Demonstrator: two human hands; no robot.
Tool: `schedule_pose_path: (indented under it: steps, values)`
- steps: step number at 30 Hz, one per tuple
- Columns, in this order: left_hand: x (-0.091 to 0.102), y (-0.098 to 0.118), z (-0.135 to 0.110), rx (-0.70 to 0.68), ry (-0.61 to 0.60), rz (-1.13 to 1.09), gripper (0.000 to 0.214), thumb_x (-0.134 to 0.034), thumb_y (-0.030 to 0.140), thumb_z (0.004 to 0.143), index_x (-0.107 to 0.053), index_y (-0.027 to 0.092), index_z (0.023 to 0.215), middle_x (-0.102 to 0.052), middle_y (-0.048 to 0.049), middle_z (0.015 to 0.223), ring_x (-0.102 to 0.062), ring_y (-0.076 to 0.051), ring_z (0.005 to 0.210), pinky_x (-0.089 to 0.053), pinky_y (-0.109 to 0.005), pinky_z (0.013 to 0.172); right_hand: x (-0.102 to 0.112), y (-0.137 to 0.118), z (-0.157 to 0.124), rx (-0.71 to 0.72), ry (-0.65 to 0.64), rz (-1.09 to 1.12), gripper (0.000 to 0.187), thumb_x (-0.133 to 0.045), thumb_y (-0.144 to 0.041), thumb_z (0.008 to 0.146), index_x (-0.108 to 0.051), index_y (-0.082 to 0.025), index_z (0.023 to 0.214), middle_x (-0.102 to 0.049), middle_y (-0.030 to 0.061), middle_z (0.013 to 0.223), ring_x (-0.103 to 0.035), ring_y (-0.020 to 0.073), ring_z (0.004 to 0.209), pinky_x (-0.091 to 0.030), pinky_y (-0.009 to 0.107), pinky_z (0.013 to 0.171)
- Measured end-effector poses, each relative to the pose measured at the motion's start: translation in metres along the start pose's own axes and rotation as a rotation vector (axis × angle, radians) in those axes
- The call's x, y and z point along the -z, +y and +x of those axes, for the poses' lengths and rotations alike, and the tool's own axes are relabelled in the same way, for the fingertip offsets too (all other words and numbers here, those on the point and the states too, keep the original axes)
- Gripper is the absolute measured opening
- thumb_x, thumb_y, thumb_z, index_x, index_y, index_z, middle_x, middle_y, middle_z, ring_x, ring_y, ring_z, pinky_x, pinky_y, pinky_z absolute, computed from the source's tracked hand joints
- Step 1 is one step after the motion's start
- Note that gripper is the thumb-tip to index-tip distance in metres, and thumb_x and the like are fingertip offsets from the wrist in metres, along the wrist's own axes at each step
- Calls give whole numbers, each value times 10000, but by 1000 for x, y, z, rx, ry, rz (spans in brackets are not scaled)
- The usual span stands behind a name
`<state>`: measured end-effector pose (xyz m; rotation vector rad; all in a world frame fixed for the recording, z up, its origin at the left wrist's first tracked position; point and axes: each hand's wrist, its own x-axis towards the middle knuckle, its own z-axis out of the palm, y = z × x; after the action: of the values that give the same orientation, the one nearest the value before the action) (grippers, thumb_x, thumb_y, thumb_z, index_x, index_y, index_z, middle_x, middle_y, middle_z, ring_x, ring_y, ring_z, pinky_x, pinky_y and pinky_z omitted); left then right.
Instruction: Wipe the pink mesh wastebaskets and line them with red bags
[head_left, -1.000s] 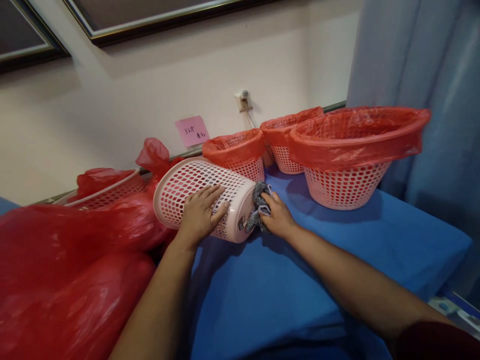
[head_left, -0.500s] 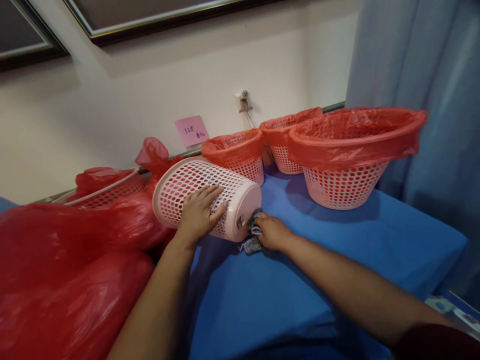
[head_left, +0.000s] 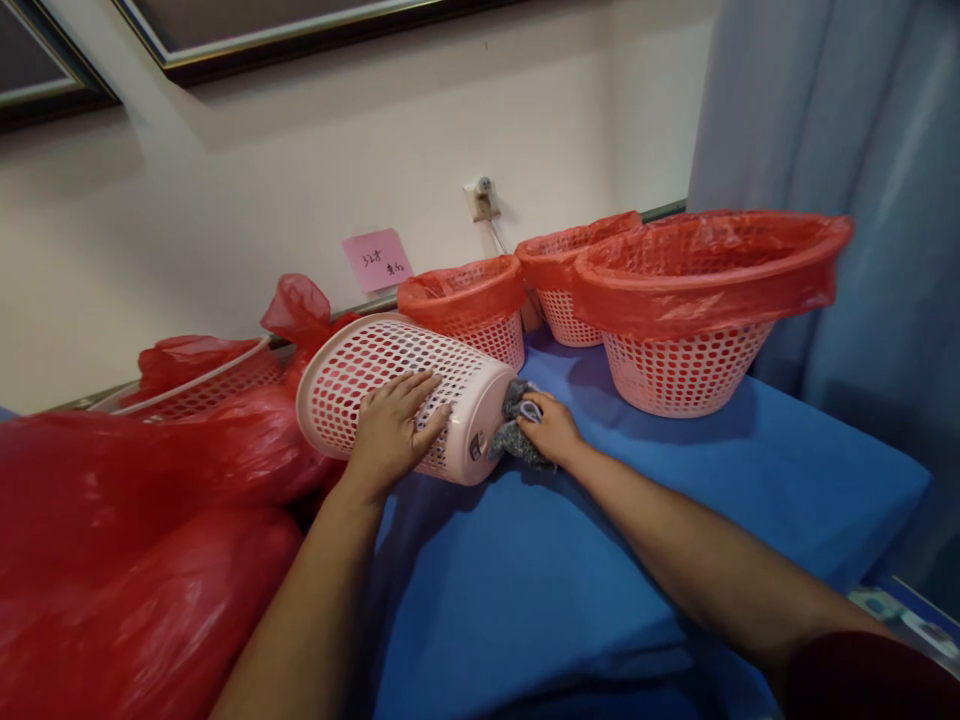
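Observation:
A pale pink perforated plastic basket (head_left: 352, 385) lies on its side, its solid base turned to the right. My left hand (head_left: 394, 425) rests on the basket's side with the fingers spread, steadying or pressing on it from above. In my right hand (head_left: 549, 428) a grey cloth (head_left: 520, 440) is bunched up, the fingers closed round it. The cloth touches the basket's base, beside a small dark label (head_left: 476, 446). Beneath them lies a blue tablecloth (head_left: 480, 590).
Red-lined baskets stand behind: a small one (head_left: 480, 325), a middle one (head_left: 570, 310) and a large one (head_left: 686, 365). Red plastic bags (head_left: 150, 560) fill the left side, before another basket (head_left: 214, 380). A pink note (head_left: 377, 260) and a socket (head_left: 482, 200) are on the wall.
My right hand has moved up and slightly right along the basket's base with the cloth, more of which now shows. My left hand stays on the basket.

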<state>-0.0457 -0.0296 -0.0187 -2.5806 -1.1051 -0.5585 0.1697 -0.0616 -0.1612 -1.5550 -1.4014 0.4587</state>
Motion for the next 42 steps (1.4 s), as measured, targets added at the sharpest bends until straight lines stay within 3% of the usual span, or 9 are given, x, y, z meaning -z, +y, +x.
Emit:
schedule_pose_path:
  steps: [3,9,13,18,25,30,35,38,42]
  values:
    - [0,0,1,0,-3,-10,523,-442,538,946,-622,265,1354,-626,-69,1421,-530,-316,1329,-348,-517,1114,3,3,3,56,51,71,416,-564,-207,868,-597,-198,1283,-616,86,1304,-588,196,1169,-468,348,1019]
    - [1,1,1,15,-13,-4,525,-438,535,942,-624,262,1351,-618,-68,1432,-522,-328,1335,-348,-533,1109,-11,10,-8,10,-122,81,164,-683,-142,711,-702,-203,862,-714,9,803,-641,177,707,-542,306,736]
    - [0,2,1,11,-8,-1,533,-434,539,943,-626,253,1350,-626,-78,1422,-519,-322,1341,-348,-522,1111,-2,1,-5,22,-17,97,346,-642,-178,790,-668,-206,1134,-700,65,1118,-652,213,1024,-519,355,946]
    - [-1,1,1,10,0,5,544,-425,546,947,-629,240,1347,-628,-83,1418,-526,-323,1336,-351,-522,1108,12,-8,-6,339,135,210,575,-606,-183,824,-533,-216,1394,-530,111,1401,-527,231,1293,-421,394,1119]
    - [0,1,1,0,-2,5,554,-418,548,949,-620,231,1357,-627,-85,1420,-523,-317,1340,-358,-520,1109,0,-1,-5,55,44,65,445,-603,-143,776,-634,-191,1217,-619,102,1178,-614,250,1092,-494,439,1019]
    - [-1,1,0,7,5,-4,547,-433,534,943,-629,223,1348,-631,-90,1414,-523,-322,1339,-361,-523,1106,18,-26,-23,477,64,120,538,-585,-150,797,-534,-197,1331,-539,127,1310,-533,259,1222,-452,427,1072]
    - [-2,0,0,5,1,-12,550,-437,530,942,-621,219,1356,-622,-94,1423,-522,-327,1341,-359,-530,1110,24,-39,-51,748,-278,-48,387,-610,-140,759,-604,-179,1144,-590,97,1091,-572,236,1024,-514,376,940]
    - [-3,-1,-1,3,4,-15,543,-441,524,945,-619,220,1358,-622,-90,1424,-515,-315,1351,-354,-515,1119,13,-33,-57,598,-395,-133,280,-639,-152,745,-643,-175,1024,-620,92,1063,-592,229,965,-523,366,899]
    - [-3,-2,-2,2,-2,-16,535,-443,525,945,-615,236,1361,-626,-82,1421,-514,-309,1353,-354,-514,1119,-5,-21,-44,281,-337,-102,255,-644,-118,722,-678,-180,967,-677,81,1036,-635,220,930,-529,353,881]
